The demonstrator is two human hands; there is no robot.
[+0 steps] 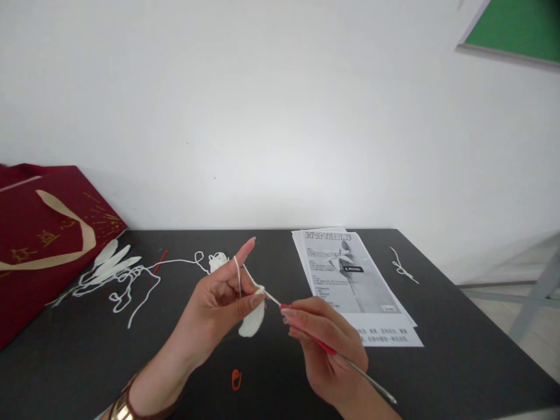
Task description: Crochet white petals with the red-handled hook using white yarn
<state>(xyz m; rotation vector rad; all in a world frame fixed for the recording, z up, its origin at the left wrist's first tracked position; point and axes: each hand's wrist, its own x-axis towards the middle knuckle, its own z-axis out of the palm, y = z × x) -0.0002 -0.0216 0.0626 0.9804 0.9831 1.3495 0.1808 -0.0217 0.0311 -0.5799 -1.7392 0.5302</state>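
Observation:
Between thumb and fingers, my left hand (219, 303) pinches a small white crocheted piece (252, 322) that hangs below the thumb. White yarn loops over the raised left index finger and runs down to the piece. My right hand (328, 341) is closed around the red grip of a crochet hook (367, 378), its metal tail sticking out toward the lower right. The hook's thin shaft reaches the top edge of the crocheted piece; its tip is hidden there. Behind the left fingers lies a ball of white yarn (217, 261).
Several white crocheted petals (114, 265) with loose tails lie beside a red needle-like stick (161, 261) and a dark red gift bag (39, 245). An orange stitch marker (236, 380) sits near the front. Printed sheets (371, 286) and a yarn scrap (403, 270) lie right.

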